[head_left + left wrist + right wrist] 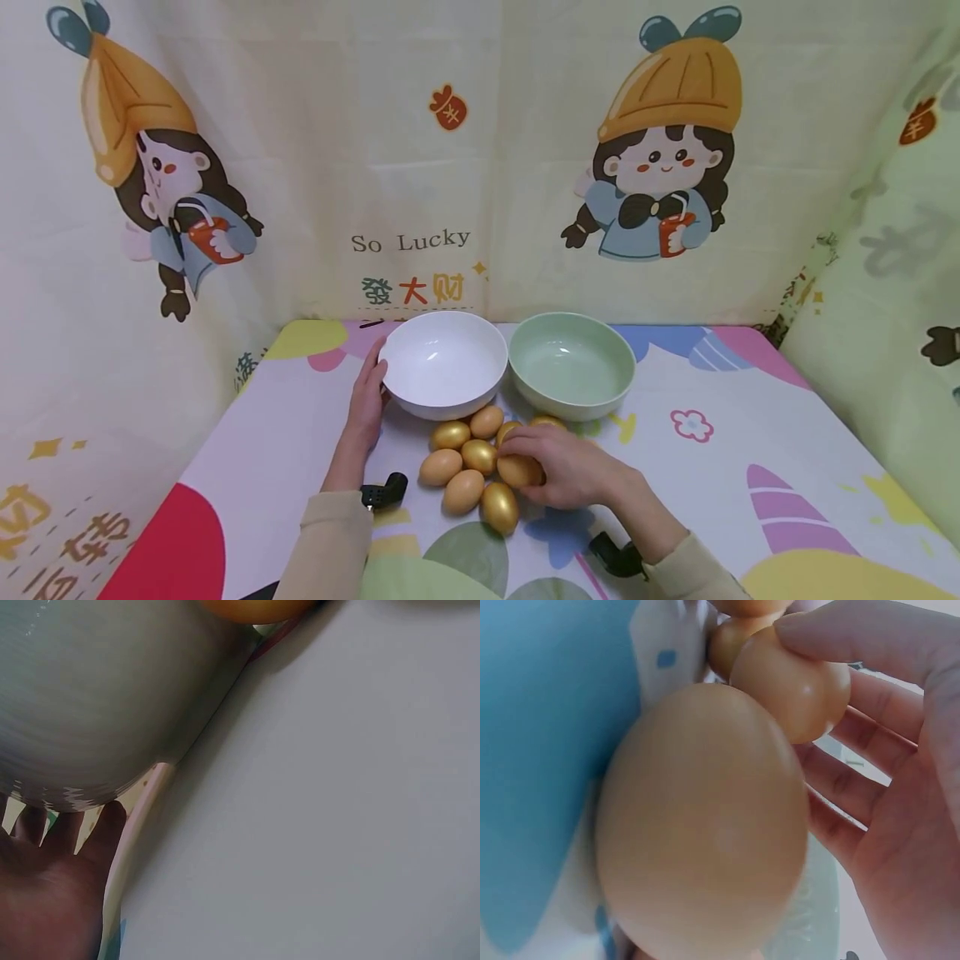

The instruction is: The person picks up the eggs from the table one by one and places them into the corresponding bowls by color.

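Note:
In the head view my left hand (367, 396) rests against the left side of a white bowl (444, 358). The left wrist view shows the fingers of that hand (56, 881) extended and touching the bowl's outer wall (112, 697). My right hand (566, 467) holds a brown egg (520, 472) between thumb and fingers, low among the other eggs. Close to the right wrist camera lies a large-looking egg (705, 825), beyond which the held egg (795, 686) shows. Several brown eggs (462, 492) and gold eggs (499, 508) lie in a cluster before the bowls.
A pale green bowl (572, 362) stands right beside the white one. Both are on a table with a colourful printed cover (675, 492). Behind them hangs a cream curtain (525, 167) with cartoon figures.

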A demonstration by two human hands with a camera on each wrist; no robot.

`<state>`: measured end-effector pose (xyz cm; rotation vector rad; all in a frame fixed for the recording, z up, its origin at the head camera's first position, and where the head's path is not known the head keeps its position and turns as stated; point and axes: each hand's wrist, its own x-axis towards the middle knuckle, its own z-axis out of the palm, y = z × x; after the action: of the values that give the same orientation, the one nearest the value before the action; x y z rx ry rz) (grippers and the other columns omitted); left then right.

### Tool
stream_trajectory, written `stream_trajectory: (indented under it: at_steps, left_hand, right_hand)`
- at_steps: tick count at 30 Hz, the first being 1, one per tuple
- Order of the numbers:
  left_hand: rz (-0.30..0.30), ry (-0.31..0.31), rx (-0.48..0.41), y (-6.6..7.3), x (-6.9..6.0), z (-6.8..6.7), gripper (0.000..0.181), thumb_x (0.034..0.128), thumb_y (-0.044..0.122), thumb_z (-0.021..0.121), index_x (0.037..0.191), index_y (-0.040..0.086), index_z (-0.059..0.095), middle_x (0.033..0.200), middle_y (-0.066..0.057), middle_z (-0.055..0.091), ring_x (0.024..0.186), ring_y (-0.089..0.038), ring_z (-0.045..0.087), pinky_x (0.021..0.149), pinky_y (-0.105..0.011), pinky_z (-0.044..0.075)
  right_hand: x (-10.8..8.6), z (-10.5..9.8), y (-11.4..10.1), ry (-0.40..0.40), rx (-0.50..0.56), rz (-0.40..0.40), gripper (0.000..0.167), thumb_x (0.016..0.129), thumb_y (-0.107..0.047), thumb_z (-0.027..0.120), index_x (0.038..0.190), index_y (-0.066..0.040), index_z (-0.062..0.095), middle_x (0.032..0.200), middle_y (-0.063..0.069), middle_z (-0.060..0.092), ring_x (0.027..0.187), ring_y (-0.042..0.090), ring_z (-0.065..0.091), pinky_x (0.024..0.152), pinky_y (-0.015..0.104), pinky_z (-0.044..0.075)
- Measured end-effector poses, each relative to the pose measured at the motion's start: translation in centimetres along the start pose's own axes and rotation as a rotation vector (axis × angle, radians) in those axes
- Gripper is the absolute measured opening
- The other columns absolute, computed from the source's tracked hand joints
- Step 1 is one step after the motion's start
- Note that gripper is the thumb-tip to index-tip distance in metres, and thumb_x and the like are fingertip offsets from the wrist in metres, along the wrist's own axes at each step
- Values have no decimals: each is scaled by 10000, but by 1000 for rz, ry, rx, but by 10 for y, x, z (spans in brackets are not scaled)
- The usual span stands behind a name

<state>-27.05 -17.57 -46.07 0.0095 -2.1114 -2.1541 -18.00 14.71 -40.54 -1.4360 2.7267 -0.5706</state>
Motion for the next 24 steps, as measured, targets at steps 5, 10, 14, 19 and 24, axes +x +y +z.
stream_trajectory:
  at_steps: [5,10,14,19,24]
  left_hand:
    - [10,14,-18,0,-1,-2,532,1082,415,368,1602,332,292,1620,84,289,1387,-201,375,1120,-490,329]
    - [14,9,-23,-1,-1,0,530,1082,410,372,1600,325,300,1629,60,279,1412,-227,354,1130,-512,316]
    - [11,6,-19,-2,0,1,532,1080,417,371,1601,336,293,1636,49,267,1424,-235,342,1137,-519,308]
    - [12,10,-25,-3,1,0,520,1080,410,377,1592,347,312,1626,52,285,1406,-226,361,1130,-506,320]
    - [7,13,-23,-2,0,0,521,1081,410,375,1593,347,309,1622,72,289,1403,-207,365,1128,-500,326]
  right_hand:
    - [3,-10,0,58,58,-16,425,817,-144,777,1229,-137,675,1268,-48,609,1156,144,564,1010,370,462]
    - [5,-18,2,116,82,25,448,813,-129,786,1246,-109,674,1287,-21,601,1159,170,567,999,399,480]
    - [11,-23,4,125,125,70,467,839,-141,784,1285,-91,655,1323,10,587,1183,195,553,1007,428,479]
    - [20,-25,5,153,151,72,468,851,-139,784,1293,-93,636,1341,7,576,1197,188,548,1005,418,480]
    - [32,-30,7,182,168,57,464,856,-123,779,1293,-84,628,1335,9,574,1175,174,551,984,389,497]
